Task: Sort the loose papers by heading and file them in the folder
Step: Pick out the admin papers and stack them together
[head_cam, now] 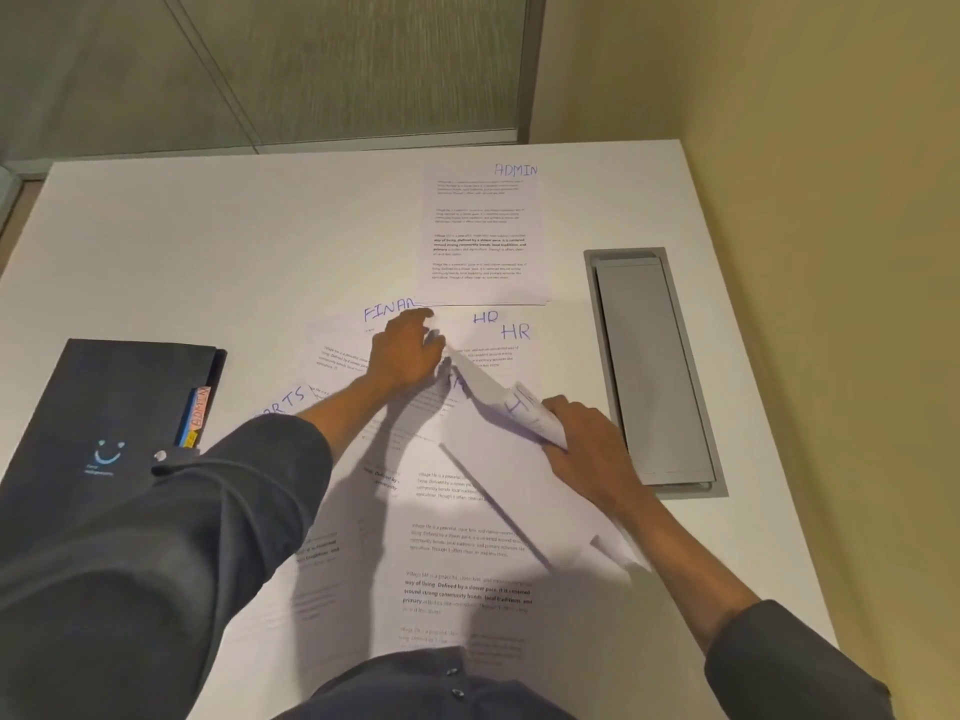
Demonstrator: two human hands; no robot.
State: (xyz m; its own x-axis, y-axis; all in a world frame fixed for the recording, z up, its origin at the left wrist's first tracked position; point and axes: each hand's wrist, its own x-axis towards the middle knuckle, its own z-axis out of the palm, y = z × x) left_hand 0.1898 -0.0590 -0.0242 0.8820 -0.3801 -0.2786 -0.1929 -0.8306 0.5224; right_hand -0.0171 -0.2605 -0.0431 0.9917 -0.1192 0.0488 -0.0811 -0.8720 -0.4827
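Note:
Loose printed papers (457,543) lie overlapped on the white table, with hand-written headings FINAN…, HR, HR and …ORTS showing. A sheet headed ADMIN (483,236) lies apart at the back. My right hand (582,444) grips the lifted edge of an HR sheet (498,397), raised and tilted over the pile. Over the pile's upper part, my left hand (408,350) rests on the papers with loosely bent fingers, just below the FINAN heading. At the left lies the dark folder (104,407), closed, with an ADMIN tab sticking out of its right edge.
A grey cable hatch (654,371) is set into the table (208,252) right of the papers. A wall runs along the right side and a glass partition stands behind the table's far edge. Bare table surface lies between the folder and the ADMIN sheet.

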